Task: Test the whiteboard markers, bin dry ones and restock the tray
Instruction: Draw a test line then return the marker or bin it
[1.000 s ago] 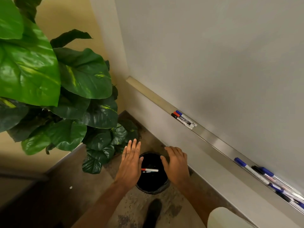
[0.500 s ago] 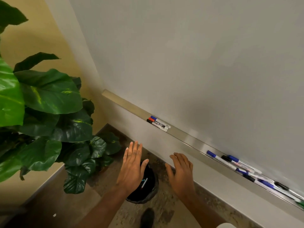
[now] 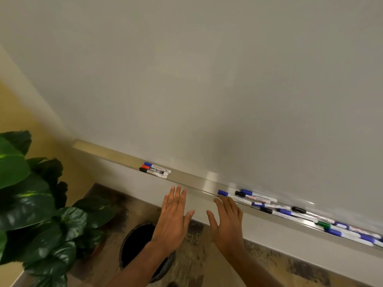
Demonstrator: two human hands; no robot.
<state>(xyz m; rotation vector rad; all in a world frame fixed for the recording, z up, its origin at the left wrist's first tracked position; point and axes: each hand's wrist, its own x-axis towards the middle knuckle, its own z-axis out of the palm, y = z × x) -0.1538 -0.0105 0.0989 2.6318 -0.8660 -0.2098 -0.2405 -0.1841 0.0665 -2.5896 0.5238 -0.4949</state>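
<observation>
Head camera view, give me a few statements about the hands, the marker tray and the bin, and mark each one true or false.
1. The left hand and the right hand both hold nothing. True.
2. A group of three markers lies on the left part of the tray. True.
3. The green-capped marker is in that group of three. False: it lies far to the right, in the bigger pile.
4. The bin stands to the right of the right hand. False: it is on the floor, partly behind the left forearm.
</observation>
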